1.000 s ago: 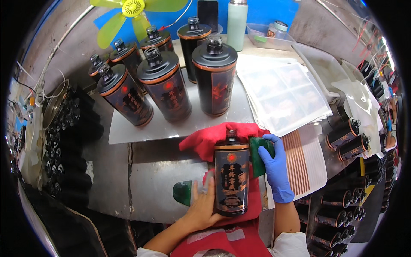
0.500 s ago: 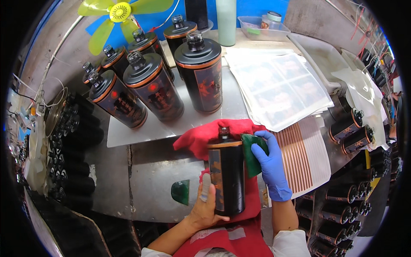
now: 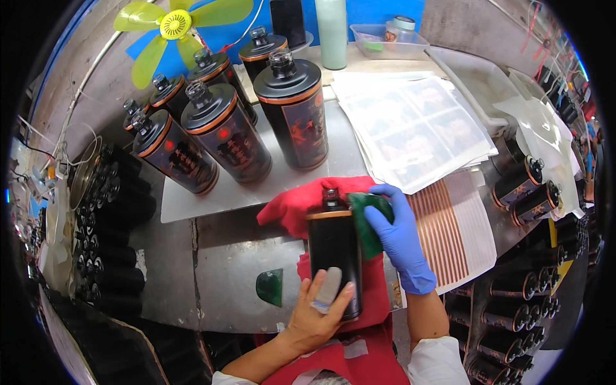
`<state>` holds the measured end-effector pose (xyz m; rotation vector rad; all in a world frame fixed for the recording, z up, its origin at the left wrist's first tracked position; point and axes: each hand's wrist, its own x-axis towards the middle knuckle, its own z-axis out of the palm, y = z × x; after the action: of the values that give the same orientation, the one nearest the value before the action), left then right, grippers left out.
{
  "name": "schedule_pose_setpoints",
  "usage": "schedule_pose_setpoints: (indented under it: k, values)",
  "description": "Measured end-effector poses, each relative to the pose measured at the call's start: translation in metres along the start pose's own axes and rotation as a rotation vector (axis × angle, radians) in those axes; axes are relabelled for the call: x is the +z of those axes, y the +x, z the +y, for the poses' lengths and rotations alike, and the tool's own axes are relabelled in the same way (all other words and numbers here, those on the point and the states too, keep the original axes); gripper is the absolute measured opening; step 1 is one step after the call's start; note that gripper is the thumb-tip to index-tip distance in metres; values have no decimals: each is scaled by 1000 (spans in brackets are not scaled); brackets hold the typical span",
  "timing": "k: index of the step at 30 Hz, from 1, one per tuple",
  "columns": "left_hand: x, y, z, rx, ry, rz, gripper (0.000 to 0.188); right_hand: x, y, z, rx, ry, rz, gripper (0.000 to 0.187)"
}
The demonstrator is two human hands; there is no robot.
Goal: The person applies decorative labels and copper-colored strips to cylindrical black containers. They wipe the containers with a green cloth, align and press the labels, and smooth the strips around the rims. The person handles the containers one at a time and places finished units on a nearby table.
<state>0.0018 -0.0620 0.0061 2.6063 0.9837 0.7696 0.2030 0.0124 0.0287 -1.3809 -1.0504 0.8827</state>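
Note:
A black bottle [image 3: 333, 247] with an orange ring at its shoulder and a clear glass neck stands in front of me, over a red cloth [image 3: 285, 208]. My left hand [image 3: 314, 321] holds its lower body, fingers laid across the front. One of those fingers wears a pale cover. In a blue glove, my right hand [image 3: 401, 244] grips a green, translucent scraper [image 3: 369, 224] against the bottle's upper right side. The side facing me is plain black. A second green scraper [image 3: 269, 287] lies on the metal tabletop [image 3: 224, 256] to the left.
Several decorated bottles [image 3: 295, 122] stand on a grey board behind. Stacked printed sheets [image 3: 410, 128] and a striped sheet [image 3: 443, 224] lie to the right. A yellow-green fan [image 3: 174, 24] is at the back left. More bottles [image 3: 115, 250] crowd both sides.
The bottle has turned, taking its decorated panel out of sight. My left fingers have moved from its left edge across its front. The scraper stays against its right side.

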Motion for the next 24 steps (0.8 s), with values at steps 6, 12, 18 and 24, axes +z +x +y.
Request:
schedule_pose_setpoints:
  k: [6,12,18,24]
  values:
    - [8,-36,-29,-75,-266,-1,96,-14,-9,0,4,20,80,30]
    - [1,6,3,32,9,-17,71,16,-5,-33,-145,-220,5,31]
    - [18,-21,-25,-5,-355,29,106,-15,-12,13,125,125,16,32]
    - [6,-14,-18,-25,-432,118,113,-10,-9,-12,72,90,24,33]
